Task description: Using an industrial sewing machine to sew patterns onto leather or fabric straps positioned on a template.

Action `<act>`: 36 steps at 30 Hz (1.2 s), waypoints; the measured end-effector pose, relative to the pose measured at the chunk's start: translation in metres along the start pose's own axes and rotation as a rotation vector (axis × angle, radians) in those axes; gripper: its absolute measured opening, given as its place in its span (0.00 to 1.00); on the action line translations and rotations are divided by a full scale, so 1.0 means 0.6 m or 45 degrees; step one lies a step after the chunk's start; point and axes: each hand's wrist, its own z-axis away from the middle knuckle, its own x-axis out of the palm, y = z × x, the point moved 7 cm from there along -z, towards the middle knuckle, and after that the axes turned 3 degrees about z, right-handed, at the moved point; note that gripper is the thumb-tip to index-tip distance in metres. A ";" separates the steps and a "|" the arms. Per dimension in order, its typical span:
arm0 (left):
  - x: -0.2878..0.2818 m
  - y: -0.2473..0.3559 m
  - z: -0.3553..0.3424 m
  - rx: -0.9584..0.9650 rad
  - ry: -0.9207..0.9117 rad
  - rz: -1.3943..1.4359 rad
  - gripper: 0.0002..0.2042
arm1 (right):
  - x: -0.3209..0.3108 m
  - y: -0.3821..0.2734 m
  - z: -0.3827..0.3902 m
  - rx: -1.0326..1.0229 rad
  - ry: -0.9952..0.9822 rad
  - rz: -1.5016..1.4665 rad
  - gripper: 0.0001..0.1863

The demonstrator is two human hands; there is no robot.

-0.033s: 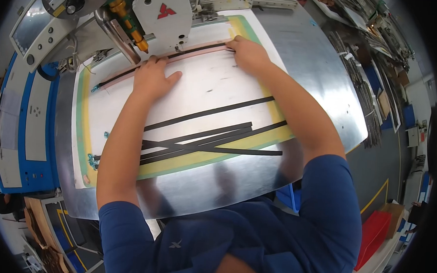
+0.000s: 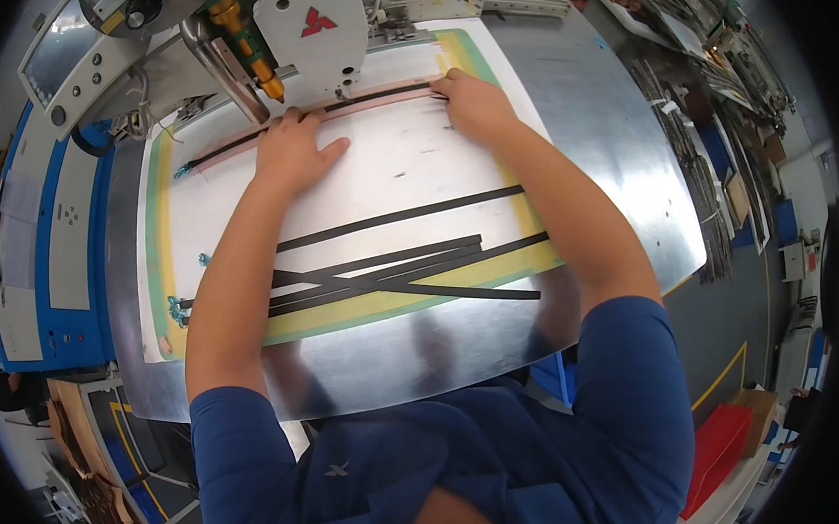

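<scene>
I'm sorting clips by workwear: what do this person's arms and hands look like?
The left hand and right hand are bare, without gloves. No watch or bracelet shows on the forearms. The short sleeves are plain dark blue, ending near the elbows.

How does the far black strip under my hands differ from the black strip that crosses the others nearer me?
The far strip has the left hand and right hand on it; the crossing strip has neither. The far strip rises toward the right, while the crossing strip runs nearly level. The far strip lies apart from the other black strips, whereas the crossing strip crosses some of them. Both are black, long and narrow.
</scene>
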 end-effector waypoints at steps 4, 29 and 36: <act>-0.011 0.009 0.006 -0.059 -0.008 -0.088 0.32 | 0.008 -0.022 -0.005 -0.047 0.031 -0.042 0.20; 0.011 0.047 -0.014 0.071 0.129 0.098 0.32 | 0.020 -0.099 -0.015 0.002 -0.059 -0.146 0.22; 0.020 0.052 -0.020 -0.020 0.034 0.004 0.33 | 0.040 -0.094 -0.015 -0.030 -0.123 -0.182 0.22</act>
